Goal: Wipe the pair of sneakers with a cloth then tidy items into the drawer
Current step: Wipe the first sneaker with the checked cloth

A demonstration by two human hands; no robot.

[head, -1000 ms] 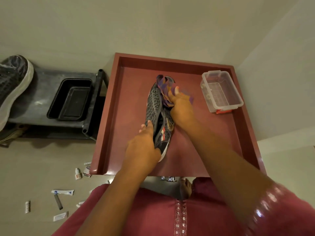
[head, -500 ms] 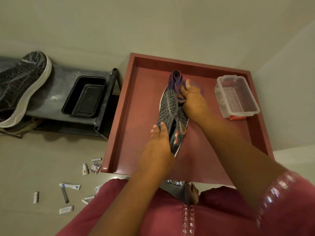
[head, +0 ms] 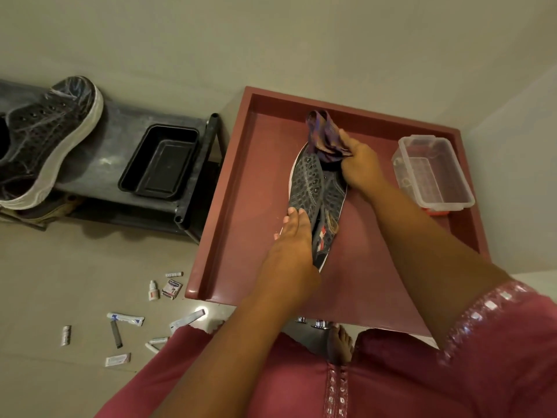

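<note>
1. Your left hand (head: 289, 251) grips the heel end of the dark patterned sneaker (head: 313, 188), fingers curled over its near side, holding it on edge inside the red drawer (head: 241, 206).
2. Your right hand (head: 360, 164) grasps the bunched purple cloth (head: 324, 137) and presses it against the toe end of that sneaker; the fingers are closed round the fabric, and a fold of the cloth sticks up past the toe toward the drawer's back wall.
3. The sneaker lies roughly in the middle of the drawer, toe pointing away from you, its white sole edge showing along the left side.
4. A clear plastic box (head: 434, 173) sits in the far right part of the drawer, apart from the sneaker and just beyond your right forearm; something red shows under its near edge.
5. The second sneaker (head: 51, 140) of the pair rests on a dark low rack (head: 120, 164) to the left of the drawer, its white sole toward you.
6. A black tray (head: 159, 162) sits on the same rack, between that second sneaker and the drawer.
7. Small items lie scattered on the floor (head: 60, 267) left of the drawer's near corner: a small white bottle (head: 153, 290), a little carton (head: 172, 288), a tube (head: 126, 318) and several sachets or strips that are too small to read.
</note>
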